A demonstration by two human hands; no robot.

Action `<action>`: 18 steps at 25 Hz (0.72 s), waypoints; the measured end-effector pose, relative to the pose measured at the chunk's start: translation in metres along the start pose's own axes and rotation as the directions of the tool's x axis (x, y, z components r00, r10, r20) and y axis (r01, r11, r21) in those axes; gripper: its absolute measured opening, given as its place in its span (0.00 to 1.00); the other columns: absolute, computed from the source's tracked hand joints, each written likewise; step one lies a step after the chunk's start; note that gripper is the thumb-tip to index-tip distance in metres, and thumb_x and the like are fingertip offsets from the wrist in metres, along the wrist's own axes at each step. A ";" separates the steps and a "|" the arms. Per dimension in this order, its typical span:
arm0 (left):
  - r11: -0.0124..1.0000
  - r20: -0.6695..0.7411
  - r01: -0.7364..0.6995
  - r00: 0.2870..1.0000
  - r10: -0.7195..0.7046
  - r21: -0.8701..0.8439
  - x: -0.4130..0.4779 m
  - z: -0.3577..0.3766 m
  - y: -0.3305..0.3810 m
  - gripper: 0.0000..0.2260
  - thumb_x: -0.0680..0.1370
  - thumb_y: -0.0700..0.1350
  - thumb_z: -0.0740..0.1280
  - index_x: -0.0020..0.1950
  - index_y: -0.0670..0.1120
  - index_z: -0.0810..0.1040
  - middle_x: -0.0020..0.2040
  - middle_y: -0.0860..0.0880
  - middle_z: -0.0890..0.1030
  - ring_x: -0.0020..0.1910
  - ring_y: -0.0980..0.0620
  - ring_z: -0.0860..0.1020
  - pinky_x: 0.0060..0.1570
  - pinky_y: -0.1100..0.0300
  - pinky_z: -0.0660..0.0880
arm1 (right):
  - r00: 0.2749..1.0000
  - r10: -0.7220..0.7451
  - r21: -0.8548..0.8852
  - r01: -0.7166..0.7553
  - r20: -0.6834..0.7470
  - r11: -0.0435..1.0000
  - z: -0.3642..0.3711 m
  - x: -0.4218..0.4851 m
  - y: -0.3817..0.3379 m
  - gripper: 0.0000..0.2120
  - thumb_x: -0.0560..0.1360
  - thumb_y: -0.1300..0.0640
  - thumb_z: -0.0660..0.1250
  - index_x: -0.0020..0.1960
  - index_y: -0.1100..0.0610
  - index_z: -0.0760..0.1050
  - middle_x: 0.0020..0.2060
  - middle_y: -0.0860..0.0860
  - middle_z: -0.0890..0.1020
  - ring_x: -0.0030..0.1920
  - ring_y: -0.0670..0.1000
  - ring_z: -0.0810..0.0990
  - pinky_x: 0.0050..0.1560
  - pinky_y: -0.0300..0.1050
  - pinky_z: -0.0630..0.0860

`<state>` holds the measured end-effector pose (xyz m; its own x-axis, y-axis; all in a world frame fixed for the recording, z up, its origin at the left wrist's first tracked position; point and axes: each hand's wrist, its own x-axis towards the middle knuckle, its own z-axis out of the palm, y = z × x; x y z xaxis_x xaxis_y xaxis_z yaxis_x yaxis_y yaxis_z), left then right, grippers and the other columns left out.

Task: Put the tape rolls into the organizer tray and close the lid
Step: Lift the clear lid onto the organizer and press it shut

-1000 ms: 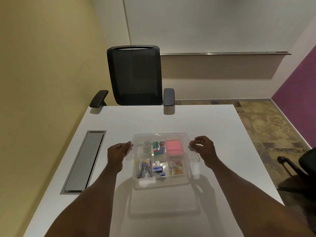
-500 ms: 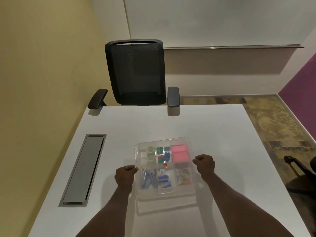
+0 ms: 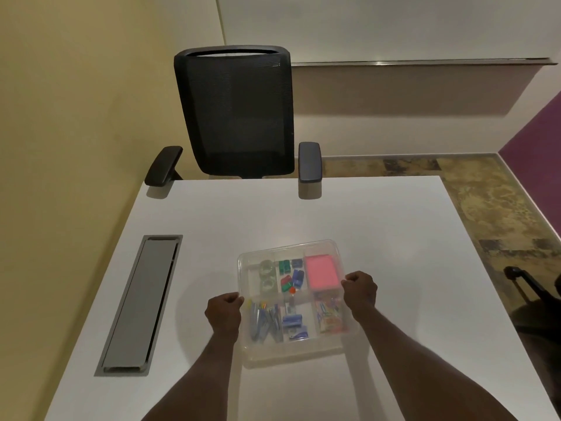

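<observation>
- Head view, starting out past the left grip: a grey cable hatch [image 3: 140, 305] lies set flush into the white surface [image 3: 379, 232], well apart from that grip.
- Left hand [image 3: 224, 311] is curled tight on the left rim of the clear organizer tray [image 3: 244, 338], fingers folded over the edge at about mid-length.
- Just inside the left grip, in the far-left compartment, two clear tape rolls [image 3: 267, 276] lie one behind the other.
- Nearer the person from that same grip, the front-left compartment holds a bundle of pens [image 3: 264, 322].
- Between the two grips sit small blue, green and red clips [image 3: 292, 276], with blue staple boxes [image 3: 293, 325] in the compartment in front of them.
- Whether a lid covers the tray cannot be told through the clear plastic.
- Just inside the right grip lies a pink sticky-note pad [image 3: 321, 273], and in front of it a heap of coloured paper clips [image 3: 329, 314].
- Right hand [image 3: 360, 291] is clenched on the tray's right rim, opposite the left.
- Beyond both grips, across the surface, a black mesh office chair [image 3: 233, 110] stands pushed in at the far edge.
</observation>
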<state>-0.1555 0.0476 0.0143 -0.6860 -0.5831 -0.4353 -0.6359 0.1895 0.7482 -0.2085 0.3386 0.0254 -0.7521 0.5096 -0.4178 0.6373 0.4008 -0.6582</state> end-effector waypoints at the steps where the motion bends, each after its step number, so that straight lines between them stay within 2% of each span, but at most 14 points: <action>1: 1.000 0.003 0.006 1.000 -0.006 0.003 0.001 0.002 0.001 0.12 0.74 0.35 0.77 0.57 0.36 0.86 0.54 0.37 0.87 0.57 0.40 0.85 0.65 0.48 0.79 | 1.000 0.000 -0.010 -0.001 -0.008 1.000 0.001 0.002 -0.001 0.05 0.76 0.67 0.70 0.50 0.66 0.82 0.49 0.62 0.85 0.52 0.62 0.83 0.54 0.51 0.80; 7: 0.999 0.006 0.028 1.000 -0.028 0.015 0.005 0.008 0.003 0.11 0.75 0.35 0.76 0.58 0.36 0.86 0.55 0.37 0.87 0.57 0.38 0.85 0.64 0.48 0.80 | 1.000 0.002 -0.049 -0.003 -0.014 0.999 0.004 0.006 0.001 0.04 0.76 0.68 0.70 0.51 0.67 0.80 0.50 0.62 0.84 0.52 0.62 0.83 0.53 0.50 0.79; 15: 0.998 -0.001 -0.029 1.000 0.029 0.056 -0.003 0.008 -0.008 0.09 0.76 0.35 0.73 0.55 0.37 0.87 0.51 0.38 0.88 0.53 0.37 0.85 0.60 0.50 0.79 | 0.999 0.037 -0.053 -0.038 -0.008 0.998 0.004 -0.004 0.021 0.02 0.77 0.69 0.66 0.49 0.65 0.77 0.47 0.61 0.82 0.48 0.61 0.81 0.48 0.53 0.80; 18: 0.995 -0.040 -0.054 0.998 0.058 0.084 -0.005 0.013 -0.008 0.12 0.75 0.35 0.72 0.58 0.36 0.85 0.55 0.37 0.85 0.57 0.36 0.83 0.61 0.48 0.79 | 1.000 0.030 -0.078 -0.029 0.005 0.997 0.006 -0.013 0.030 0.06 0.77 0.66 0.66 0.54 0.64 0.76 0.50 0.61 0.83 0.45 0.57 0.79 0.45 0.46 0.77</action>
<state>-0.1509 0.0592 0.0041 -0.7070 -0.6020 -0.3712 -0.6252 0.2864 0.7260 -0.1800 0.3394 0.0073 -0.7338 0.5172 -0.4405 0.6700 0.4438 -0.5951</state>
